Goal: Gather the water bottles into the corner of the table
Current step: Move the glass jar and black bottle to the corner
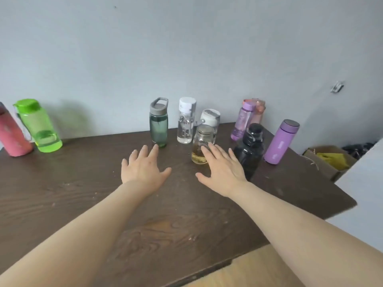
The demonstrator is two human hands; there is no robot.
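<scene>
Both hands, left hand (143, 168) and right hand (222, 168), are hovering with fingers spread, grasping nothing; glass jar (200, 145) and black bottle (249, 150) are standing before the right

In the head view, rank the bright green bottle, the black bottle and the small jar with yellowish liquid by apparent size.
1. bright green bottle
2. black bottle, close to it; wide-angle stretch leaves this pair unsure
3. small jar, clearly smallest

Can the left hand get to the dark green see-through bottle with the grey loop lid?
Probably yes. The left hand is open, its fingertips almost at the base of the dark green see-through bottle, with only bare brown wooden table between them.
</scene>
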